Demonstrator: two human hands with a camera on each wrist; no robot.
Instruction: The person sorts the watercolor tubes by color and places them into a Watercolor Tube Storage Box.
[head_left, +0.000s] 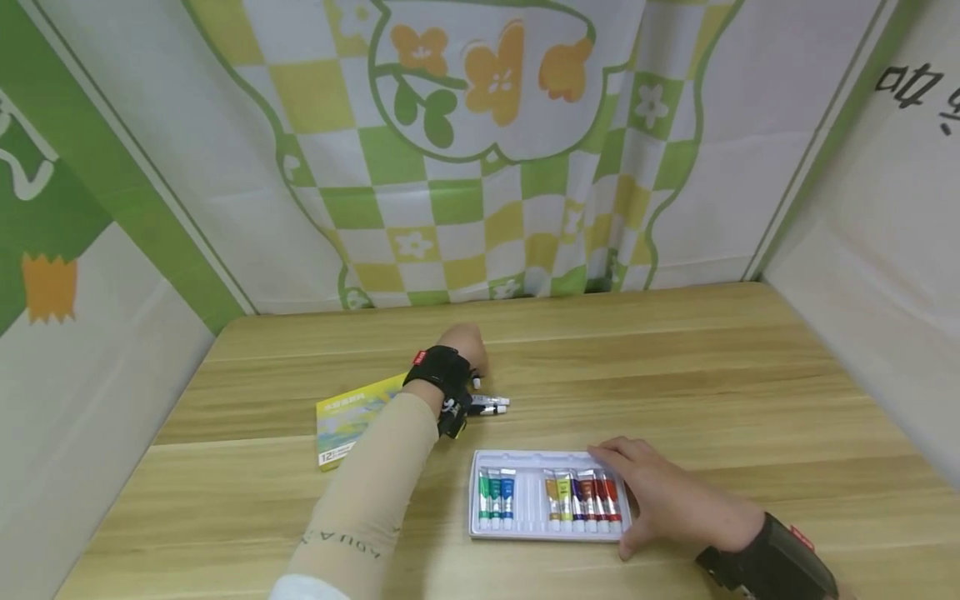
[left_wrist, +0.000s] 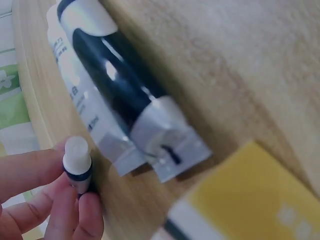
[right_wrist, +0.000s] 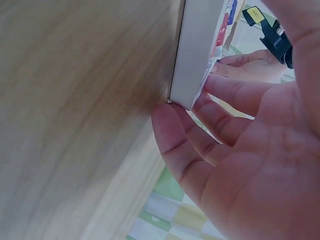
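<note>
My left hand (head_left: 463,343) pinches a small paint tube (left_wrist: 78,156) between thumb and fingers, its white cap facing the left wrist camera. A dark band shows under the cap; the fingers hide most of the tube. Close to that hand, a black paint tube (left_wrist: 120,75) and a white paint tube (left_wrist: 80,95) lie side by side on the table. My right hand (head_left: 663,496) holds the right end of a white plastic tray (head_left: 531,492), fingers along its far corner and thumb at the near one. Green and blue tubes fill its left slots, yellow to red ones its right.
A yellow and blue cardboard box (head_left: 352,417) marked 12 lies flat, partly behind the left forearm. The wooden table (head_left: 712,375) is bounded by a patterned curtain (head_left: 465,208) at the back and fabric walls on both sides.
</note>
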